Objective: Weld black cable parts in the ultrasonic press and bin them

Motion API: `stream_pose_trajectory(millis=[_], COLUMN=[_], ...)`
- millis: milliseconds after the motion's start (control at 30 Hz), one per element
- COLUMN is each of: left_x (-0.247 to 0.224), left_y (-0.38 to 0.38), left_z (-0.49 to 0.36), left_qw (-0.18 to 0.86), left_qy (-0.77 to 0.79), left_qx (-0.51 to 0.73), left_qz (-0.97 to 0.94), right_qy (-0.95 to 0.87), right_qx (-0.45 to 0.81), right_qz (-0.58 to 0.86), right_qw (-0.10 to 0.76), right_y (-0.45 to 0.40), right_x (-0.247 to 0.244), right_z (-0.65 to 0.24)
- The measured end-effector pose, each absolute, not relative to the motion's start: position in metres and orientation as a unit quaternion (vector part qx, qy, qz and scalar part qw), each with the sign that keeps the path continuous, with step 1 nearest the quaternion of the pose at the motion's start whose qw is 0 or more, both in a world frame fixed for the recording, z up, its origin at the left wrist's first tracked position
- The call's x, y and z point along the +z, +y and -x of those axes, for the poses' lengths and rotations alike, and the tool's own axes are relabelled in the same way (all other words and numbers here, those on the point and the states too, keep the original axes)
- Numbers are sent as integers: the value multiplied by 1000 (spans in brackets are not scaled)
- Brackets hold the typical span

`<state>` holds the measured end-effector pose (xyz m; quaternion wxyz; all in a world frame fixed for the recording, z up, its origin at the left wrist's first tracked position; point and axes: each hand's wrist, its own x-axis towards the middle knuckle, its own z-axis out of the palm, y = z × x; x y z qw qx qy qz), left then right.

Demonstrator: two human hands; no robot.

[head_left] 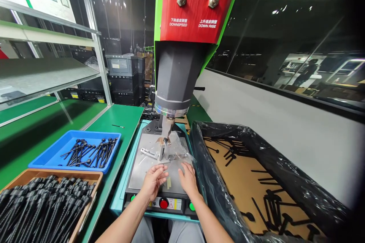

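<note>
My left hand [154,180] is over the metal base plate [139,177], palm turned inward, its fingers loosely bent and apart with nothing visible in them. To its right, my right hand [188,179] lies low over the plate, fingers stretched out and holding nothing. Just beyond both hands stands a small metal fixture [162,152] under the welding horn [167,126] of a red and green ultrasonic machine [189,15]. Clear plastic film [179,146] is draped around the fixture. A piece of yellowish tape [169,183] sticks to the plate between my hands.
A blue tray [42,155] and an orange-brown tray [98,177], both with black long-stemmed parts, stand on the green table [128,115] at left. At right, a plastic-lined box [236,182] holds similar parts on cardboard. A red button [163,203] sits at the machine's front.
</note>
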<state>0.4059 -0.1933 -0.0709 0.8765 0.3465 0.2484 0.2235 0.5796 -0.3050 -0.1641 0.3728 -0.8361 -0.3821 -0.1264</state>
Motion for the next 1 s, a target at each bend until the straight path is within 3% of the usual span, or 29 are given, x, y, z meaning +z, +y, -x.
stream_pose_trajectory(millis=[200,367,467,633,1000], left_x=[-96,-137,-160,-179,-184], left_y=[-204,-190,-174,-158,-143], left_z=[-361,-287,-259,-253,-254], left_qw=[805,532,391,453,484], left_qy=[341,445,495,474,440], left_qx=[213,355,350,265,279], left_qz=[-435,-627,-693,-707,-703], right_qy=[-338,-258,-245,-253,-242], right_qx=[-130,-59,12,54,43], right_qz=[840,863,865,864,872], right_qw=[405,430,437,431,423], right_y=[-356,-409,-428,-437,-437], right_x=[-175,-199,-210,-211,-221], right_z=[-563,-537,-524,-522,-521])
